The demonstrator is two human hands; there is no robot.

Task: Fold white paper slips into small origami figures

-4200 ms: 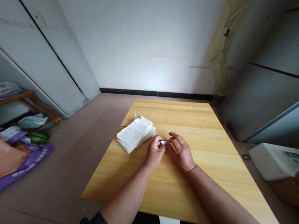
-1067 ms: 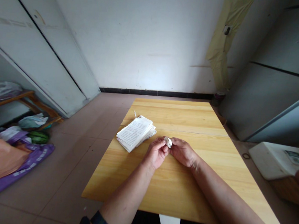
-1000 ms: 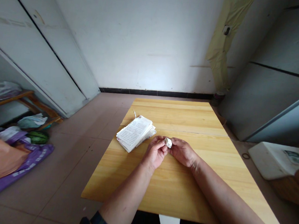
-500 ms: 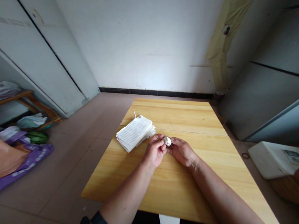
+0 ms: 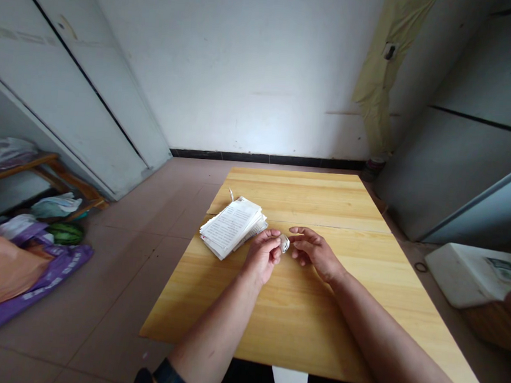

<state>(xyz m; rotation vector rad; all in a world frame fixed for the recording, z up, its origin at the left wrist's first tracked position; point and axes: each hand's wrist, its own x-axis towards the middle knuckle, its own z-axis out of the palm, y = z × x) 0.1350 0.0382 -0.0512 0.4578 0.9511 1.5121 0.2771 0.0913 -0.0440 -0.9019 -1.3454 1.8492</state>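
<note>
Over the middle of the wooden table (image 5: 316, 314), my left hand (image 5: 263, 254) pinches a small piece of folded or rolled paper (image 5: 284, 243) between thumb and fingers. My right hand (image 5: 315, 254) is just right of the paper, its fingers apart and a fingertip at or very near the paper's right side. A stack of printed sheets (image 5: 231, 225) lies on the table behind and left of my left hand, its sheets slightly fanned.
Beyond the table stands a white wall (image 5: 265, 68). On the left floor are a purple bag (image 5: 61, 268), a watermelon (image 5: 67, 234) and a wooden rack (image 5: 53, 172). At right sits a white box (image 5: 465, 273), near a grey cabinet (image 5: 457, 154).
My right hand has loosened its hold on the small paper, spread its fingers and moved slightly right. My left hand still holds the paper, which is turned differently.
</note>
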